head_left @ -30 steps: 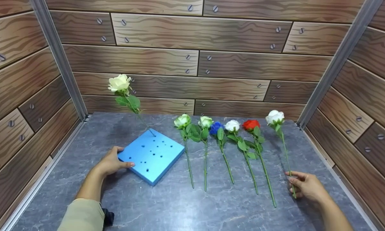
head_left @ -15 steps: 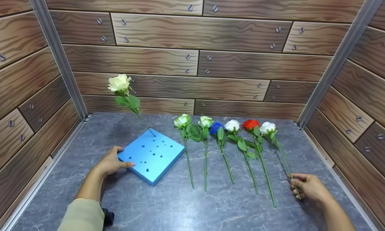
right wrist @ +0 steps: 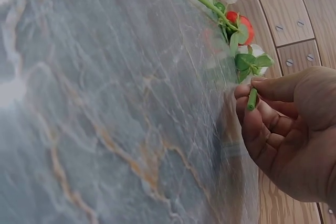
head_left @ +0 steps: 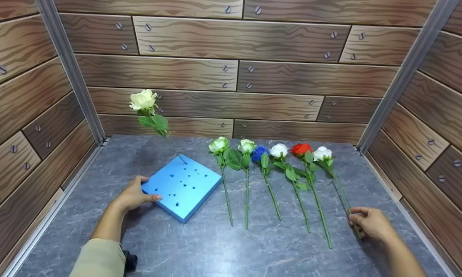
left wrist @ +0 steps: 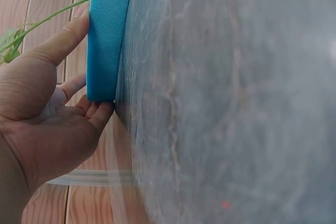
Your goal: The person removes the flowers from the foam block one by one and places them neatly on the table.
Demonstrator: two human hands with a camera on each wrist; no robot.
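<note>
My left hand (head_left: 132, 196) grips the near-left corner of a blue foam block (head_left: 192, 177) dotted with small holes, thumb over the top face. In the left wrist view, the fingertips sit at the lower edge of the block (left wrist: 107, 51). A cream rose (head_left: 143, 100) stands tilted in the block's far corner. At the right, my right hand (head_left: 371, 223) pinches the lower stem of a white rose (head_left: 323, 154), whose bloom lies at the end of the flower row. The cut stem end (right wrist: 252, 99) pokes out between thumb and fingers in the right wrist view.
Across the table lie two pale green roses (head_left: 219, 145), a blue rose (head_left: 259, 154), another white rose (head_left: 279, 151) and a red rose (head_left: 301, 149), stems towards me. Wood-patterned walls (head_left: 231, 73) enclose the grey marbled table (head_left: 215, 250) at the back and sides.
The right hand has lowered the white rose, its bloom dropping down and slightly left beside the red rose. The left hand and blue foam block have stayed put.
</note>
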